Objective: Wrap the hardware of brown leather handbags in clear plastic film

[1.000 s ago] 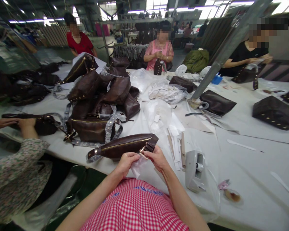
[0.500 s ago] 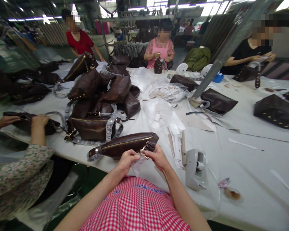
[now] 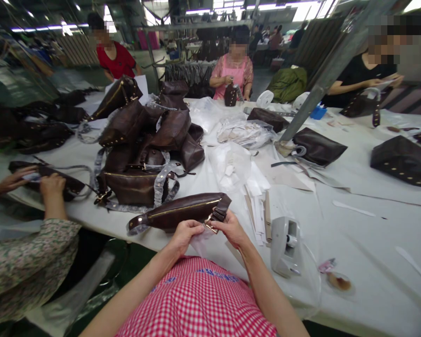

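A long dark brown leather bag [image 3: 177, 213] with a gold zip lies at the near edge of the white table [image 3: 365, 234]. At its right end a gold buckle [image 3: 209, 223] hangs from the strap. My left hand [image 3: 185, 234] is closed on a piece of clear plastic film [image 3: 198, 243] just under the buckle. My right hand [image 3: 231, 229] pinches the buckle from the right. Both hands sit close together over the table edge, above my red checked top.
A heap of brown bags [image 3: 143, 145] with wrapped straps stands behind. A white tape dispenser [image 3: 284, 245] sits right of my hands, paper strips [image 3: 257, 206] beside it. A co-worker's hands [image 3: 49, 185] handle a bag at left. Three people work across the table. A metal post [image 3: 319, 79] leans there.
My hands stay on the buckle and film, almost still. The co-worker at left has shifted both hands along their bag.
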Demonstrator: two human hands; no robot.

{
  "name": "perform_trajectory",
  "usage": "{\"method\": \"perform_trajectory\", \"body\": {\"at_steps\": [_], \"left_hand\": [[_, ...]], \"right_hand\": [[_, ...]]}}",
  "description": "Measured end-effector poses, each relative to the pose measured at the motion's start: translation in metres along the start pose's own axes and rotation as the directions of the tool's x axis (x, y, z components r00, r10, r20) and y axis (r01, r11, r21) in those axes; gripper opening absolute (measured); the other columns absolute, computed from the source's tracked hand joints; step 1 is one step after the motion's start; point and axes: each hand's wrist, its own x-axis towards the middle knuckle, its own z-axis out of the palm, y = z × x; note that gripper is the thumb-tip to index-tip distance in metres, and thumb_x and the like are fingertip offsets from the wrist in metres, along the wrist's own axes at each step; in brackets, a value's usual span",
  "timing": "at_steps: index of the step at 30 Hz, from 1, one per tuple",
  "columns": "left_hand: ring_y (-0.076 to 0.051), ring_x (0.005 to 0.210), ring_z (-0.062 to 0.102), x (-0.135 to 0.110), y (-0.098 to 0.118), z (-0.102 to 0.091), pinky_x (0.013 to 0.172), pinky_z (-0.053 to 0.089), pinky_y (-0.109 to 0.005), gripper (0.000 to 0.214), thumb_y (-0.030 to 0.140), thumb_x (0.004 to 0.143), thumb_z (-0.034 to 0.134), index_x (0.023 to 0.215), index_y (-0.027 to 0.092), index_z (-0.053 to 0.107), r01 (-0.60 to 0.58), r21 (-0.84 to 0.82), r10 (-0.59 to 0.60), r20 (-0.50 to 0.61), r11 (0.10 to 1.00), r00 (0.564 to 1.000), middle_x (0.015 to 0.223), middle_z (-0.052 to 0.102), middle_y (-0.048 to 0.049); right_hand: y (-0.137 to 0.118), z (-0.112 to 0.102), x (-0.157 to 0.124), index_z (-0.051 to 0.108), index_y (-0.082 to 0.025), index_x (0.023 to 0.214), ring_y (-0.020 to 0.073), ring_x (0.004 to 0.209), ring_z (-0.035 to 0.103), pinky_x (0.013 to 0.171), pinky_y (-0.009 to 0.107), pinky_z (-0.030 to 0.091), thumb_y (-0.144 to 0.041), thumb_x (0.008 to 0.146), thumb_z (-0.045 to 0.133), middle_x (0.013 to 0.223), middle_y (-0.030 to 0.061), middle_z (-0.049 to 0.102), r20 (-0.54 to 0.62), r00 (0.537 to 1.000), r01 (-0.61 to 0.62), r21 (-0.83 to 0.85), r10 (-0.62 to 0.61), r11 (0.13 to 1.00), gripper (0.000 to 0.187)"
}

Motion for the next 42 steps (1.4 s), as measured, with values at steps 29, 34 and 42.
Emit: {"method": "perform_trajectory", "body": {"at_steps": [29, 34, 42], "left_hand": [[-0.011, 0.051, 0.049, -0.003, 0.014, 0.009, 0.053, 0.034, -0.023, 0.017, 0.029, 0.061, 0.072, 0.068, 0.014, 0.074, -0.188, 0.425, 0.182, 0.055, 0.886, 0.982, 0.058, 0.065, -0.0006], [-0.01, 0.051, 0.049, -0.001, 0.012, 0.007, 0.052, 0.033, -0.022, 0.025, 0.036, 0.062, 0.074, 0.072, 0.013, 0.075, -0.139, 0.373, 0.126, 0.061, 0.917, 0.99, 0.06, 0.066, -0.0022], [-0.013, 0.058, 0.058, 0.001, 0.014, 0.009, 0.057, 0.039, -0.023, 0.037, 0.037, 0.052, 0.083, 0.076, 0.01, 0.075, 0.034, 0.169, -0.046, 0.062, 0.985, 0.997, 0.07, 0.071, -0.0079]], "right_hand": [[-0.006, 0.002, 0.006, 0.061, -0.019, 0.095, 0.0186, 0.078, 0.063, 0.069, 0.031, 0.05, -0.02, 0.056, 0.079, 0.087, 0.0006, 0.07, -0.01, 1.0, 0.024, -0.08, -0.025, 0.996, 0.043], [-0.002, 0.002, 0.006, 0.061, -0.019, 0.099, 0.019, 0.081, 0.063, 0.073, 0.032, 0.049, -0.02, 0.056, 0.079, 0.09, 0.001, 0.071, -0.025, 0.999, 0.026, -0.075, -0.028, 0.997, 0.046], [-0.004, 0.003, 0.001, 0.062, -0.018, 0.093, 0.0173, 0.073, 0.062, 0.063, 0.028, 0.047, -0.03, 0.067, 0.073, 0.081, 0.0007, 0.068, -0.058, 0.998, -0.016, -0.103, 0.01, 0.995, 0.031]]}}
